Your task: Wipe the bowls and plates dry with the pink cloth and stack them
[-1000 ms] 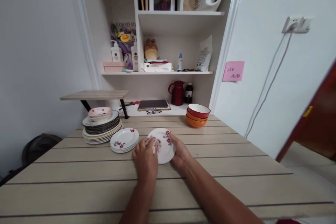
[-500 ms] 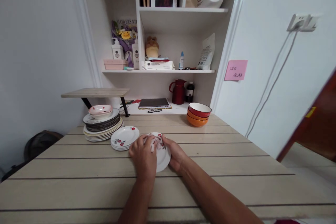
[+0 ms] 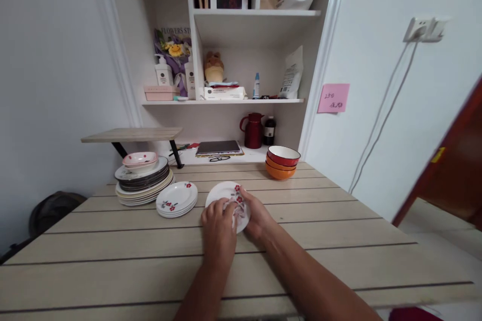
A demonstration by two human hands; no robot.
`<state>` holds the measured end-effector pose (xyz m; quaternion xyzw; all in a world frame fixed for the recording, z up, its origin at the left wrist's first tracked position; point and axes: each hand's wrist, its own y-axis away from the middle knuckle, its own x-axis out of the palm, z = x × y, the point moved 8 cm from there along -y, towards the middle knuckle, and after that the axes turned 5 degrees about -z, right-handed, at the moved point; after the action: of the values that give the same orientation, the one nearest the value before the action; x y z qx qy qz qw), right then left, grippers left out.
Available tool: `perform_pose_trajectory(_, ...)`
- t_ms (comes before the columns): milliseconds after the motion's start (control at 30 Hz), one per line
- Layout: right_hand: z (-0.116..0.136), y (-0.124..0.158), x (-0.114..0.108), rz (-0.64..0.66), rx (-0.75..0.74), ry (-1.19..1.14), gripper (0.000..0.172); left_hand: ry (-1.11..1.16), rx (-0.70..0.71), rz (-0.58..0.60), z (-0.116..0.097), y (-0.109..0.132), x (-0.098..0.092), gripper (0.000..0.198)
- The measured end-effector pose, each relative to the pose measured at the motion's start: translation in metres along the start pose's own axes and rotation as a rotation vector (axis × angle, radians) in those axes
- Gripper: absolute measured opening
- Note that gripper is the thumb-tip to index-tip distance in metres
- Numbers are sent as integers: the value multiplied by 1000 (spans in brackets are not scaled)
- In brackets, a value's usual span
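Note:
A small white plate [image 3: 220, 190] with red flowers is tilted up above the wooden table [image 3: 150, 271]. My right hand [image 3: 258, 213] grips its right rim, thumb on the face and fingers behind. My left hand [image 3: 219, 220] is closed on a crumpled pale pinkish cloth [image 3: 239, 210] and presses it against the face of the plate; the palm hides part of both. Left of my hands stands a short stack of matching flowered plates [image 3: 176, 198].
A tall stack of plates [image 3: 143, 183] topped by pink-and-white dishes [image 3: 140, 159] stands under a small raised shelf [image 3: 131, 134]. Red and orange bowls [image 3: 282, 160] are stacked at the back right. Behind are a laptop [image 3: 218, 147], glasses [image 3: 219, 159] and a red jug [image 3: 253, 130].
My left hand has moved with the cloth from the upper left of the plate down to its lower middle. The plate's upper left is now uncovered, and the view has shifted slightly.

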<state>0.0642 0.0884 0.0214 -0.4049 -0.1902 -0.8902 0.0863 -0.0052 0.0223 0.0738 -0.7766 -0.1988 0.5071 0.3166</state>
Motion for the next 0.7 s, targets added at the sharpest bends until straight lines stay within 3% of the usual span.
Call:
perform_pose_trajectory(167,-19,8,11,14,-7,89,23,-52,-84,-93,19,-4,-11,23)
perform_pose_trajectory(367,-13,6,8,-43,-33,79,24,-135,-273,-131,45,-4,-19,23)
perform_pose_trajectory(567,3,5,3,-70,-20,-30,35,16,-144,-112,26,-2,-6,31)
perform_pose_trajectory(700,9,4,3,-57,-30,-82,33,108,-44,-133,20,1,4,37)
